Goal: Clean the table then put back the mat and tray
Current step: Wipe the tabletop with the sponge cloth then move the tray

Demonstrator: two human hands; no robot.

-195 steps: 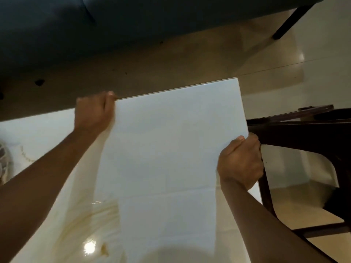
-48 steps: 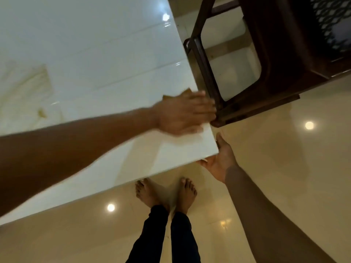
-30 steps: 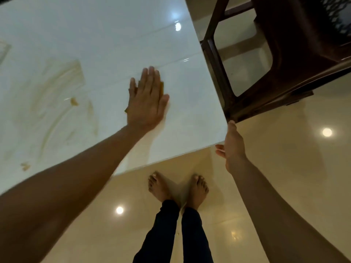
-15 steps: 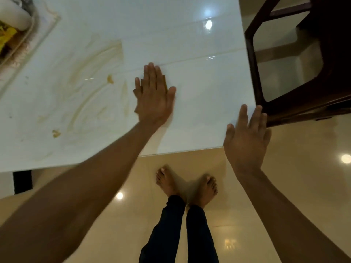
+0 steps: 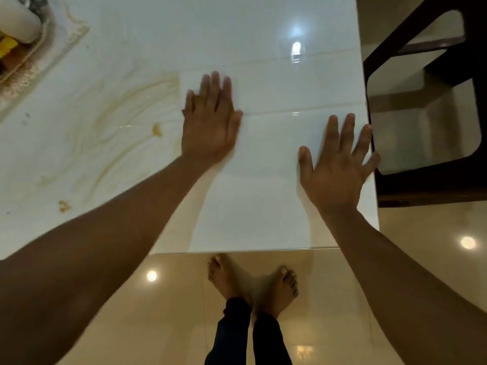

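On a glossy marble-patterned table (image 5: 105, 106), a person spreads both hands flat across a plain white mat (image 5: 276, 180) that covers the right end of the top. Left hand (image 5: 210, 122) lies palm down near the mat's left edge, fingers straight and close together, gripping nothing; its outline is slightly blurred, and whether anything sits beneath the palm cannot be told. Right hand (image 5: 340, 164) lies palm down near the mat's right edge, fingers straight and fanned apart, also gripping nothing, its fingertips close to the table's right side. The mat's near edge lines up with the table's front edge, and faint fold lines cross it from left to right. Left of the mat, bare tabletop shows yellowish swirls and small brown spots (image 5: 156, 130). At the far left corner, a tray (image 5: 34, 64) sits partly out of view, holding a white cylindrical object (image 5: 18, 22) and something yellow (image 5: 6, 46). A dark brown chair (image 5: 427, 185) stands just beside the table's right side. Below the table edge, two bare feet (image 5: 253, 283) stand on a shiny beige floor (image 5: 395, 259).
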